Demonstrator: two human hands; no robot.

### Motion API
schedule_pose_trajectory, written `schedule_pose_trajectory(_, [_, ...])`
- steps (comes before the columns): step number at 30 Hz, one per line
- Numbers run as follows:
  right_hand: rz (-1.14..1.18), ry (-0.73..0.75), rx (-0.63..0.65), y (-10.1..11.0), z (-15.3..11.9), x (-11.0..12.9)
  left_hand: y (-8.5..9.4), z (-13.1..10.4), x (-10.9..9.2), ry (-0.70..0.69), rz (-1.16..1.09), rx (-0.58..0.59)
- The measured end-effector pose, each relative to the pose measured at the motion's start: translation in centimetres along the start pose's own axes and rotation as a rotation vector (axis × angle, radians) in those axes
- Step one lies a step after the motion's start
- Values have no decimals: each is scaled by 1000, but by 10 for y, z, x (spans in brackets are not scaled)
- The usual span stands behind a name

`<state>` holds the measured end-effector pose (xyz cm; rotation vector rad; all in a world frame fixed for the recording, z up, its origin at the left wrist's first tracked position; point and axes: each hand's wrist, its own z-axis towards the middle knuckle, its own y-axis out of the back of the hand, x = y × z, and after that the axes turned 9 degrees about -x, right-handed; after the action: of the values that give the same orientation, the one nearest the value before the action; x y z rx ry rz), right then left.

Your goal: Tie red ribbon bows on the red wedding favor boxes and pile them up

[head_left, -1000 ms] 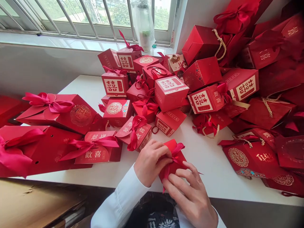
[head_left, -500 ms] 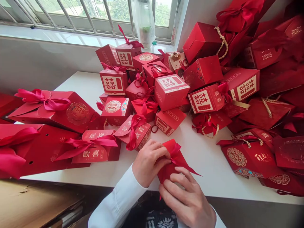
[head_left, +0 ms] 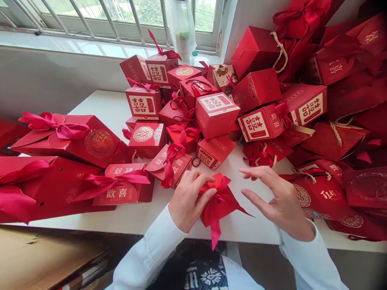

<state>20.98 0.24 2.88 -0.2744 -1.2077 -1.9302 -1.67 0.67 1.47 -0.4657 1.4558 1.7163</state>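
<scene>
A small red gift box stands at the front edge of the table, below the pile. Tied on its top is a crimson ribbon, one tail hanging down the near side and another pointing right. My left hand is at the box's left, thumb and forefinger pinching the ribbon by the bow; the fingers partly hide the box's left side. My right hand hovers to the right of the box, thumb and fingers apart, with nothing in it.
Many red gift boxes are piled behind, some with ribbons or cords. Larger ribboned boxes lie at left, and red bags with gold rope handles crowd the right. A plastic-wrapped bottle stands on the windowsill; cardboard is below left.
My right hand has left the front of the box, moving right and up, and its fingers have spread. A ribbon tail now hangs down the front. My left hand stays at the bow.
</scene>
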Motion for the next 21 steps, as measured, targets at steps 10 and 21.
schedule_pose_trajectory(10, [106,56,-29,-45,11,-9,-5,13,-7,113,32,155])
schedule_pose_trajectory(21, [60,-85,-323,-65,-5,1,-3,25,-4,158,-105,214])
